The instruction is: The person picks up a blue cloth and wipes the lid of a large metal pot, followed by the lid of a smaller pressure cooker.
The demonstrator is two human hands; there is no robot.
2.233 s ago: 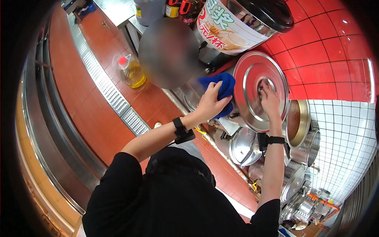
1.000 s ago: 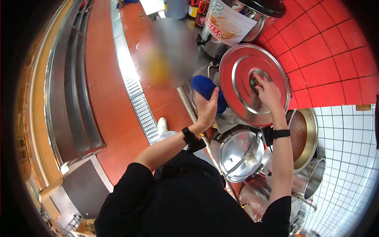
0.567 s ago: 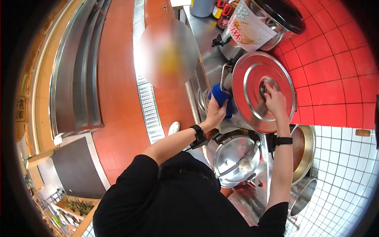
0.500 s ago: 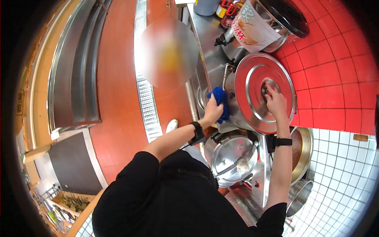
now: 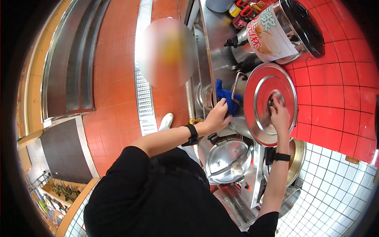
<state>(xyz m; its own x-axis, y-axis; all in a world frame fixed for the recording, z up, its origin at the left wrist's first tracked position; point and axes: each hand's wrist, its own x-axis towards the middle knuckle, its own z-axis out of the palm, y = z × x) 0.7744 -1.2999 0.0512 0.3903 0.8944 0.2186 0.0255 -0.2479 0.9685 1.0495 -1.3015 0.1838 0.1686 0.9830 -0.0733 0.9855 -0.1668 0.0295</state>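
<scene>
A large steel pot (image 5: 239,120) with a round lid (image 5: 259,93) stands on the metal counter by the red tiled wall. My right hand (image 5: 280,118) is closed at the lid's centre knob, its fingers partly covering it. A blue cloth (image 5: 226,94) is bunched in my left hand (image 5: 217,117), against the side of the pot and just below its wire handle (image 5: 237,85). The lid sits on the pot's top, so what is inside is hidden.
A dispenser (image 5: 272,35) with a printed label and black lid stands behind the pot, with bottles (image 5: 241,17) beside it. Nearer my body are a lidded pressure cooker (image 5: 228,160) and a wide pan (image 5: 298,162). A drain grate (image 5: 144,102) crosses the red floor.
My left hand and the blue cloth have shifted along the pot's side, closer to the wire handle. My right hand stays at the lid knob. The whole view has shifted slightly.
</scene>
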